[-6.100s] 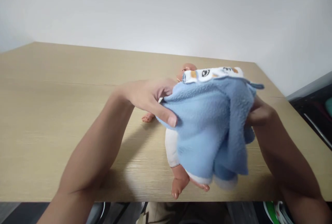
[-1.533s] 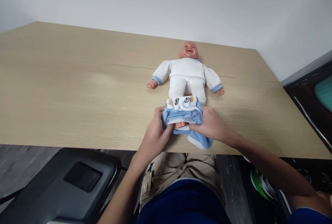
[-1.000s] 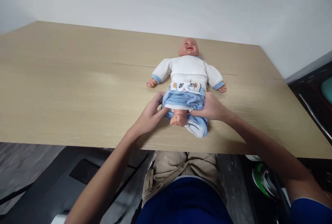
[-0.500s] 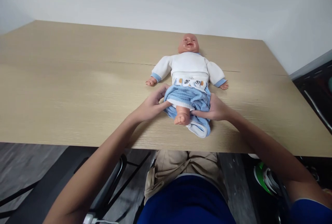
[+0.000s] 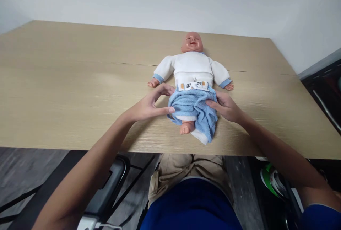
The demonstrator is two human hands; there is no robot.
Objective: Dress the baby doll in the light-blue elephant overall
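A baby doll in a white top with blue cuffs lies on its back, head away from me. Light blue terry pants with a printed white waistband cover its lower body. One bare foot pokes out of the white-edged leg opening, while the other pant leg hangs flat with no foot showing. My left hand is at the pants' left side, thumb and fingers spread, the thumb tip touching the cloth. On the opposite side my right hand pinches the pants, thumb on top and some fingertips hidden.
The wooden table reaches to a white wall, with its front edge close to my lap. A dark bag or case with a white charger is below at left. Dark shelving stands at right, with a green-rimmed round object below.
The pant leg has come down over the shin, so that less than before shows above the bare foot. My right hand has moved up toward the waistband; my left thumb and fingers have spread apart.
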